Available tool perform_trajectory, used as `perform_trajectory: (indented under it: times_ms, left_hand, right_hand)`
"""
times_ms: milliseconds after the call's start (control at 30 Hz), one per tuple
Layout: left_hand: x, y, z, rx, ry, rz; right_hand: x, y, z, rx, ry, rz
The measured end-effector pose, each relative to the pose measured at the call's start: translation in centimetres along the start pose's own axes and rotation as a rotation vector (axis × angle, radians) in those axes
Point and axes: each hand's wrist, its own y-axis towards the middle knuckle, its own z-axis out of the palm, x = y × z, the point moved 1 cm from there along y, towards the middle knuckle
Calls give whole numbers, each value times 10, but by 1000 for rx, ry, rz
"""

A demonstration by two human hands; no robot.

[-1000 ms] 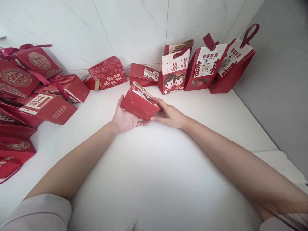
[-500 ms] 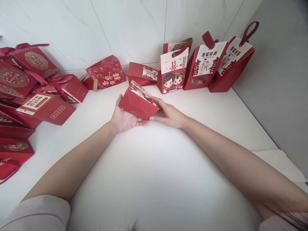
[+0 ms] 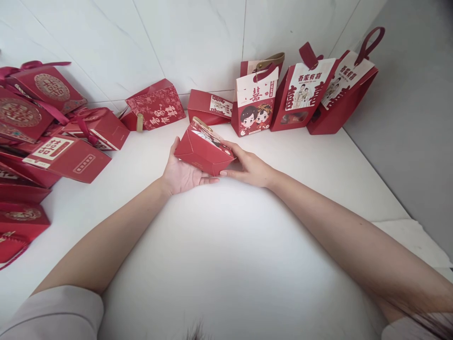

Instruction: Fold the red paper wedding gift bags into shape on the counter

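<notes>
Both hands hold a small red gift box (image 3: 201, 150) above the white tabletop (image 3: 226, 245), tipped so its folded bottom faces me. My left hand (image 3: 182, 174) cups it from below and the left, fingers curled under it. My right hand (image 3: 247, 167) grips its right end, thumb on top. A printed picture and a tan clasp show on the box's far side.
Three upright red gift bags (image 3: 255, 106) (image 3: 303, 94) (image 3: 345, 85) lean on the tiled wall at the back right. A flat box (image 3: 208, 106) and a patterned bag (image 3: 155, 106) lie behind the hands. A pile of red boxes (image 3: 46, 137) fills the left.
The box and both hands have stayed almost still; the view has only shifted slightly.
</notes>
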Motion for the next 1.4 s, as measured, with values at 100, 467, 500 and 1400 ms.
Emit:
perform_trajectory:
  times_ms: [100,467,500,1400]
  left_hand:
    - [0,0,0,-10,-1,4]
    - [1,0,0,0,52,5]
    - [1,0,0,3,61,8]
    - [2,3,-2,-24,177,37]
  right_hand:
    - [0,0,0,3,-1,5]
    - [-3,-1,0,-5,-13,-14]
    - [-4,0,0,-6,-18,-16]
    - [-3,0,0,-8,-9,-32]
